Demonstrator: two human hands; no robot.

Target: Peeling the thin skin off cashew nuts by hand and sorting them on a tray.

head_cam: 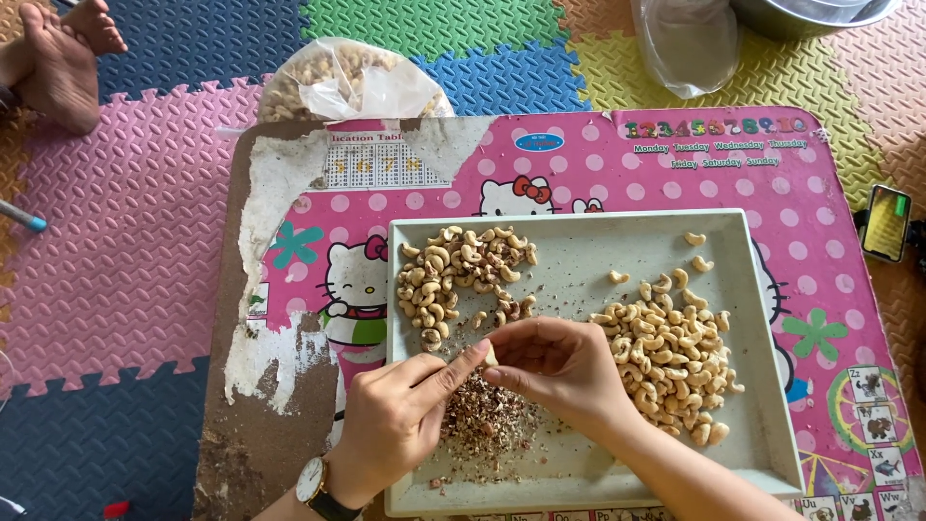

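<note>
A pale rectangular tray lies on a pink cartoon-printed low table. At its upper left sits a heap of cashew nuts with brown skin bits, at its right a heap of clean pale cashews, and near its front a heap of brown peeled skins. My left hand, with a wristwatch, and my right hand meet above the skins. Together their fingertips pinch one small cashew.
A clear plastic bag of cashews lies beyond the table's far edge. An empty plastic bag and a metal bowl sit at top right. A phone lies at right. Another person's bare feet rest on the foam mat.
</note>
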